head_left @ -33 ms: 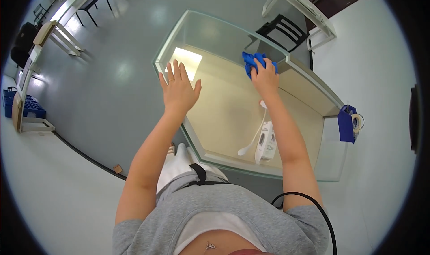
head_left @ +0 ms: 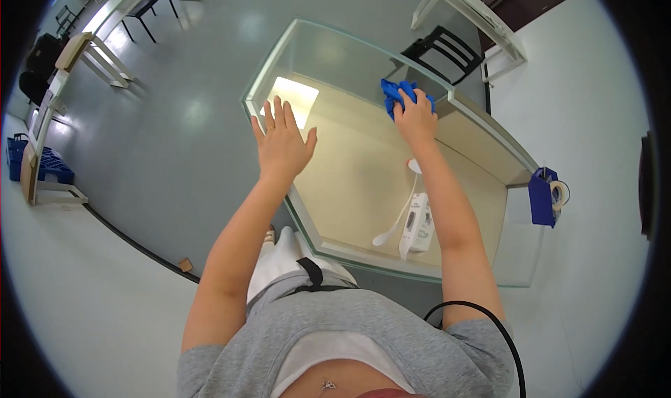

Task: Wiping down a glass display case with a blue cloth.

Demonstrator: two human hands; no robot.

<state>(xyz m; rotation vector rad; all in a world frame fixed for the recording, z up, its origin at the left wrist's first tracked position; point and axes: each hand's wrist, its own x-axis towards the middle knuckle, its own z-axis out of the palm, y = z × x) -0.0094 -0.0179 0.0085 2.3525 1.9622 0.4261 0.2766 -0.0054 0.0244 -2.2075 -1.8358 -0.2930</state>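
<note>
Below me stands a display case with glass walls (head_left: pixel 302 225) and a cream-coloured floor. My right hand (head_left: pixel 419 124) grips a crumpled blue cloth (head_left: pixel 398 93) at the far glass wall, close to the far right corner. Its fingertips are partly sunk in the cloth's folds. My left hand (head_left: pixel 285 150) is open, palm down with fingers spread, over the left side of the case. Whether it touches the glass, I cannot tell. A bright square patch (head_left: pixel 300 97) on the case floor lies beyond its fingers.
Inside the case, under my right forearm, lie a white printed box (head_left: pixel 419 220) and a thin white cord-like thing (head_left: pixel 381 239) with rounded ends. A blue holder (head_left: pixel 543 199) with a tape roll hangs at the right. Black chair (head_left: pixel 444 52) and white table (head_left: pixel 482 20) stand behind.
</note>
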